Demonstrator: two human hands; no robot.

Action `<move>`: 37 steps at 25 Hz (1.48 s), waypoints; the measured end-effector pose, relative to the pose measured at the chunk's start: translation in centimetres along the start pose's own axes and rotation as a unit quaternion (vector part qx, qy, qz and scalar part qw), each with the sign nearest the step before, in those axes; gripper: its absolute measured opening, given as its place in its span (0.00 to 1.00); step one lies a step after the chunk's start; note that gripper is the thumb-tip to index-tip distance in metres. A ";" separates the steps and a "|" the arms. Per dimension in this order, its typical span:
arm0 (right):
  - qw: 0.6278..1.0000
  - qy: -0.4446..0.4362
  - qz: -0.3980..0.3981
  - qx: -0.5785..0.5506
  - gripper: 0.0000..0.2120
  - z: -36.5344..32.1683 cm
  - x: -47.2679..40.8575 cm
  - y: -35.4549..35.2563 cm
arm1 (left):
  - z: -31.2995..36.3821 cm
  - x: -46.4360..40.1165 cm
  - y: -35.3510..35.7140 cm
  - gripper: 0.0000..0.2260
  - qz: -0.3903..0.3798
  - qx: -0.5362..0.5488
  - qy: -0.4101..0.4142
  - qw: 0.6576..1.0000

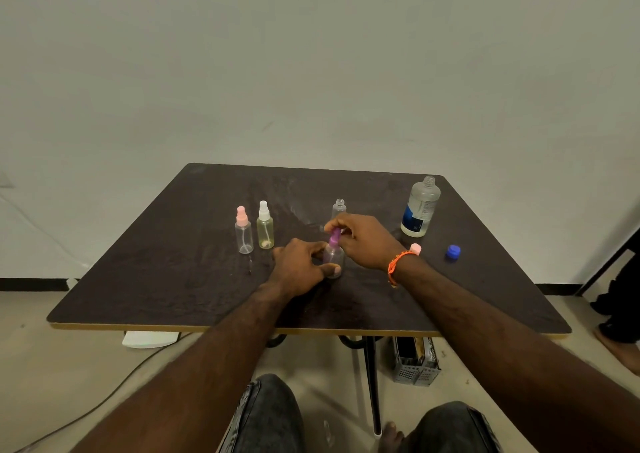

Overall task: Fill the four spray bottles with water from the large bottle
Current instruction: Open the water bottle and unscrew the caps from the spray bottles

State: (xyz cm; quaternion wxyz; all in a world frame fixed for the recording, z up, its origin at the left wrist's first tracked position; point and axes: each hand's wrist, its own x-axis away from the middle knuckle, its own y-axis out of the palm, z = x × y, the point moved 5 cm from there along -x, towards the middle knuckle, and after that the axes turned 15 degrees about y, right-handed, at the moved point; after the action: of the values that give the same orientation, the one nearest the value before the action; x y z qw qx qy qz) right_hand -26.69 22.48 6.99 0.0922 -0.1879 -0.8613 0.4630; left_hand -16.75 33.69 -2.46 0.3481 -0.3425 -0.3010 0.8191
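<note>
Both forearms are bare, without sleeves. An orange braided bracelet (394, 266) circles the right wrist. Dark grey denim jeans (266, 414) cover the knees, and the foot (389, 437) is bare.

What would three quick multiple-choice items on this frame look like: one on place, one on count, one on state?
1. Where does the small blue screw cap lie?
A. on the table right of the large bottle
B. on the large bottle
C. on the floor

2. How many small spray bottles stand with no pump top?
A. none
B. one
C. three

3. What is the right hand doing?
A. resting flat
B. pinching the purple pump top
C. lifting the large bottle

Key: 1 A, it lies on the dark table near the large clear plastic bottle. 2 B, only the open-necked small clear bottle. 3 B, its fingers close on the purple pump top while the left hand holds that bottle.
</note>
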 end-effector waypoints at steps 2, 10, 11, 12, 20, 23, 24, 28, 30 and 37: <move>1.000 0.010 0.024 0.007 0.15 0.2 0.1 -0.1 | 0.3 -0.1 0.3 0.20 0.002 0.003 0.000 1.000; 0.998 0.024 0.052 0.015 0.12 2.4 0.1 -1.2 | 1.9 -1.5 1.9 0.16 0.002 -0.008 0.014 1.000; 0.998 0.024 0.052 0.014 0.15 2.6 0.2 -1.5 | 2.3 -1.6 2.0 0.15 0.005 -0.013 0.015 1.000; 0.998 0.033 0.061 0.013 0.16 3.0 0.3 -1.7 | 2.7 -1.8 2.2 0.16 0.004 -0.016 0.017 1.000; 0.996 0.042 0.077 0.023 0.16 5.4 0.4 -2.6 | 4.3 -2.9 3.9 0.18 -0.019 -0.003 0.021 1.000; 0.991 0.076 0.102 0.028 0.12 6.1 0.3 -3.0 | 5.0 -3.1 4.3 0.16 -0.024 0.005 0.026 0.999; 0.991 0.081 0.098 0.030 0.10 6.3 0.3 -3.1 | 5.1 -3.2 4.3 0.15 -0.026 0.007 0.024 0.999; 0.991 0.051 0.123 0.007 0.08 6.0 0.6 -3.9 | 5.3 -3.2 4.2 0.14 -0.027 -0.001 0.018 0.999; 0.985 0.043 0.166 -0.031 0.07 5.7 1.0 -5.0 | 5.5 -3.1 4.0 0.14 -0.020 -0.002 0.018 1.000; 0.883 0.147 0.350 -0.276 0.01 10.8 3.6 -7.9 | 5.7 -3.2 3.9 0.18 -0.022 -0.011 0.021 0.999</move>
State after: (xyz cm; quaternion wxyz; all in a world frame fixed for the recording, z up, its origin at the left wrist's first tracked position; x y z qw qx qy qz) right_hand -35.47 11.79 7.49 -0.0064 -0.5610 -0.8089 0.1757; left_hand -20.87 27.47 -0.84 0.3684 -0.3567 -0.3104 0.8004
